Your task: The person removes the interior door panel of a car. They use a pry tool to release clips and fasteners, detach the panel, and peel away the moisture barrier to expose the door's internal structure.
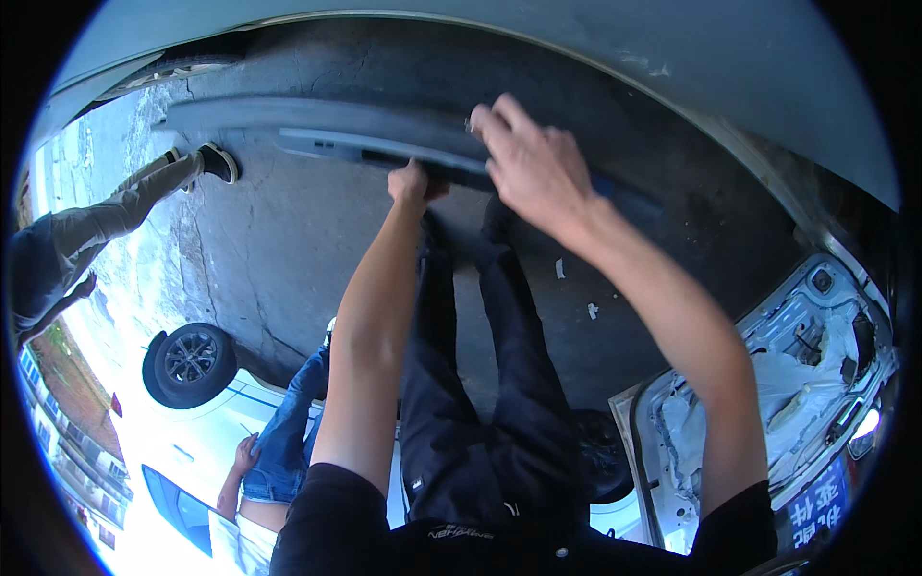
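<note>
My left hand [413, 182] is closed around the near edge of a long dark trim strip [384, 146], held crosswise low in front of my legs. The strip is smeared by motion, and a lighter grey length [288, 110] shows along its far side; I cannot tell whether it is the same piece. Over the strip's right part, my right hand [538, 163] is raised with its fingers curled together. A tiny shiny bit shows at those fingertips, too small to name. Whether the right hand touches the strip cannot be told.
A pale car body panel [615, 48] curves across the top. At the lower right stands a stripped car door [768, 384]. Someone in light trousers [125, 211] is at the left; another person in jeans [288, 422] is beside a white car [192, 432]. White scraps [593, 310] lie on the floor.
</note>
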`<action>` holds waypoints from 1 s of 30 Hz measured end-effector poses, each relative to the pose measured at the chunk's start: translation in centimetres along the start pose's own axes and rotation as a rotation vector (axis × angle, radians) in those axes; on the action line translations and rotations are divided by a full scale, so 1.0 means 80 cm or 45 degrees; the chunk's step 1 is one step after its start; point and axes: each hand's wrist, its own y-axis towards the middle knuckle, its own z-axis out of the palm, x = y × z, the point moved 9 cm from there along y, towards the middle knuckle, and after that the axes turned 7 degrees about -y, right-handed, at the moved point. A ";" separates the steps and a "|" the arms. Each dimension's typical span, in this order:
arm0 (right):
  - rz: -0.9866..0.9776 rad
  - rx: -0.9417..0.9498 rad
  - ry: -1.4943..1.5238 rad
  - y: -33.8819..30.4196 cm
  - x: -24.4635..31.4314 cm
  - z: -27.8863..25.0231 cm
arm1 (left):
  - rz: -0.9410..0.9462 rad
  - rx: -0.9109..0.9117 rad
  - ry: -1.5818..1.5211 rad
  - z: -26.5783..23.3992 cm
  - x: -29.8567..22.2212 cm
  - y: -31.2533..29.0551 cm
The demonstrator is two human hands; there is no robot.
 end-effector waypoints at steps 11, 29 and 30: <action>0.077 0.715 0.206 -0.053 0.125 0.165 | -0.080 0.268 -0.431 -0.125 0.095 -0.017; -0.189 0.807 0.501 -0.067 0.327 0.265 | -0.208 0.207 -0.608 -0.444 0.143 -0.221; -0.205 0.878 0.531 -0.084 0.339 0.263 | -0.227 0.177 -0.610 -0.466 0.150 -0.241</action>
